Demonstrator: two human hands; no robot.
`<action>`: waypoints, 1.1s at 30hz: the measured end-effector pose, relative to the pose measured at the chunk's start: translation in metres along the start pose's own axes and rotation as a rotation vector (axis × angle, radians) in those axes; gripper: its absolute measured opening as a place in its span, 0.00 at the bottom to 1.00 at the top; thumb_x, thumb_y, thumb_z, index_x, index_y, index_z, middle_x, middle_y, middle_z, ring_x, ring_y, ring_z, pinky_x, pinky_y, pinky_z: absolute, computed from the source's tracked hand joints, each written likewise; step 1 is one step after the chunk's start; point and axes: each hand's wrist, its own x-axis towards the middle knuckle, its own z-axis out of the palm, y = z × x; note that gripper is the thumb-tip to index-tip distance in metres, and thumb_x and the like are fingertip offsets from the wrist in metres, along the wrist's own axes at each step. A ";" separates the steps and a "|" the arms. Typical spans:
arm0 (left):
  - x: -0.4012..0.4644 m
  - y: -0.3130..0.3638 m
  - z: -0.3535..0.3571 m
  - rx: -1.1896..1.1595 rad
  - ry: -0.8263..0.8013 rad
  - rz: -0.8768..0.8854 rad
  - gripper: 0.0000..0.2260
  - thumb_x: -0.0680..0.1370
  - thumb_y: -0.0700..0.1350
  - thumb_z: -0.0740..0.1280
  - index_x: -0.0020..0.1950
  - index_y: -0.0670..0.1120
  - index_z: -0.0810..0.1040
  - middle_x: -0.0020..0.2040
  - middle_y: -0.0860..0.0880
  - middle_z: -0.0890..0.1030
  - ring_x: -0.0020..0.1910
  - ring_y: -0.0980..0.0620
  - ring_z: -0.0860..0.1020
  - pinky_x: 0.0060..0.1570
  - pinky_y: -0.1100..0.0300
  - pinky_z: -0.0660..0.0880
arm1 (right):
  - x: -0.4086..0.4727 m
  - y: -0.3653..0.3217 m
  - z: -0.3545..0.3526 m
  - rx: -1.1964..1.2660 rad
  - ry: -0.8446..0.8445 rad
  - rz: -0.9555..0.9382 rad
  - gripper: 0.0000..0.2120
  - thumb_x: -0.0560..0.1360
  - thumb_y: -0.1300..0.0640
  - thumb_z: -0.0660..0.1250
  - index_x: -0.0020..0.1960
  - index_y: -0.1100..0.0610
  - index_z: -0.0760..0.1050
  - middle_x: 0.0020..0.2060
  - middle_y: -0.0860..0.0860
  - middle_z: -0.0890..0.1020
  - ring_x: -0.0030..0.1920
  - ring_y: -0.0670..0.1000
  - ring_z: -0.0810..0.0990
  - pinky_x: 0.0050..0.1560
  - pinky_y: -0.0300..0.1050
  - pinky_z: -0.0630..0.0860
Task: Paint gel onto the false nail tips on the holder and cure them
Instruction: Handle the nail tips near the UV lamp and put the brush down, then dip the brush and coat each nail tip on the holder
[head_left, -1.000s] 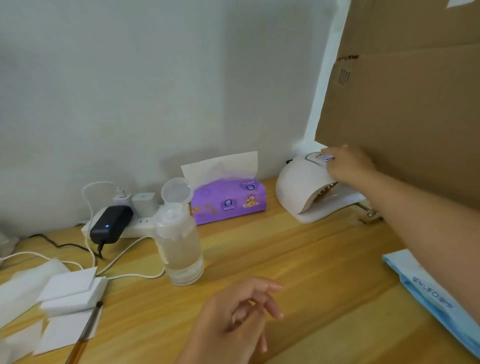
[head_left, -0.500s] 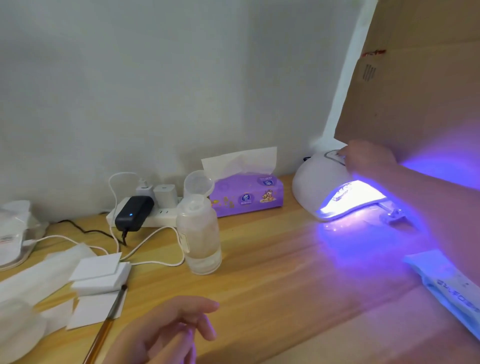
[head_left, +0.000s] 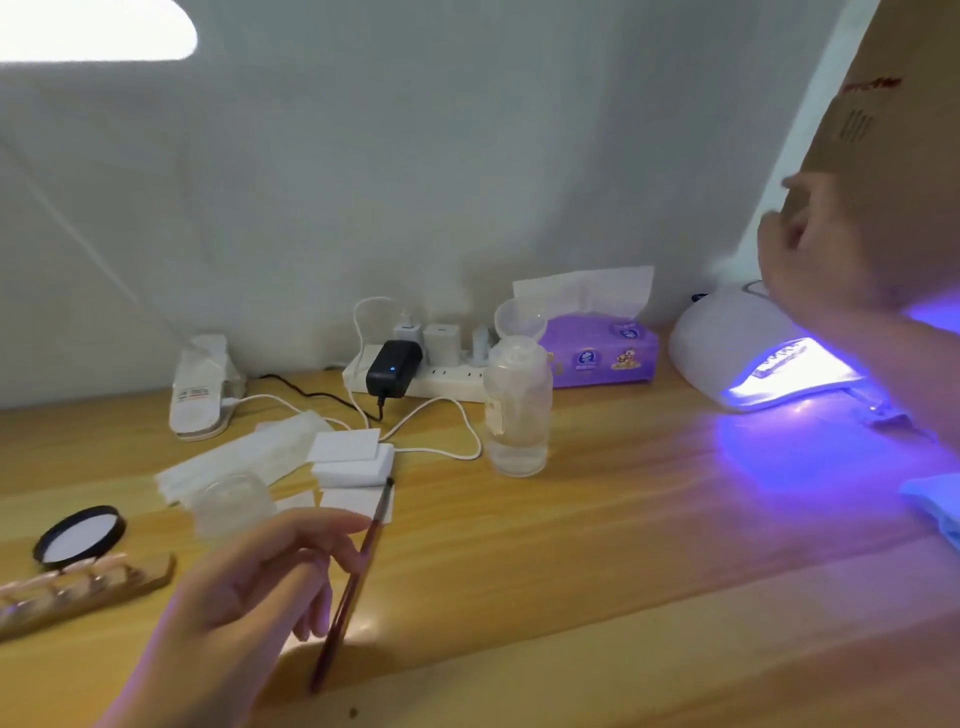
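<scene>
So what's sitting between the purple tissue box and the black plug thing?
In the head view, a clear plastic bottle stands between the purple tissue box and the black power adapter, with part of the white power strip behind it.

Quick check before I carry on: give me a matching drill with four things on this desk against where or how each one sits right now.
Things:
1. curing lamp
2. brush
3. nail tip holder
4. tissue box

States:
A. lying on the desk by the left hand
B. against the wall, a sheet sticking up
C. lit violet at the far right
D. at the near left edge, tips on it

Pairs: 1-C, 2-A, 3-D, 4-B
</scene>
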 end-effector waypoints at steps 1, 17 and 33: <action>-0.001 0.004 -0.002 -0.009 0.033 -0.011 0.10 0.71 0.50 0.68 0.51 0.51 0.82 0.43 0.48 0.82 0.32 0.55 0.78 0.31 0.68 0.73 | -0.006 -0.019 0.001 0.077 0.086 -0.037 0.15 0.76 0.56 0.57 0.62 0.57 0.68 0.29 0.45 0.67 0.33 0.45 0.68 0.41 0.39 0.67; -0.046 0.013 -0.061 0.114 0.194 0.051 0.06 0.72 0.51 0.67 0.37 0.51 0.79 0.27 0.48 0.72 0.27 0.57 0.67 0.27 0.69 0.63 | -0.189 -0.207 0.042 0.324 -0.535 -0.669 0.09 0.74 0.54 0.60 0.44 0.54 0.77 0.25 0.44 0.71 0.26 0.45 0.68 0.26 0.34 0.62; -0.056 -0.049 -0.177 0.581 0.360 -0.252 0.35 0.64 0.46 0.77 0.68 0.46 0.67 0.46 0.55 0.75 0.45 0.60 0.74 0.45 0.64 0.67 | -0.206 -0.188 0.081 -0.527 -1.113 -1.218 0.15 0.81 0.52 0.51 0.66 0.50 0.67 0.56 0.48 0.77 0.54 0.49 0.76 0.44 0.39 0.67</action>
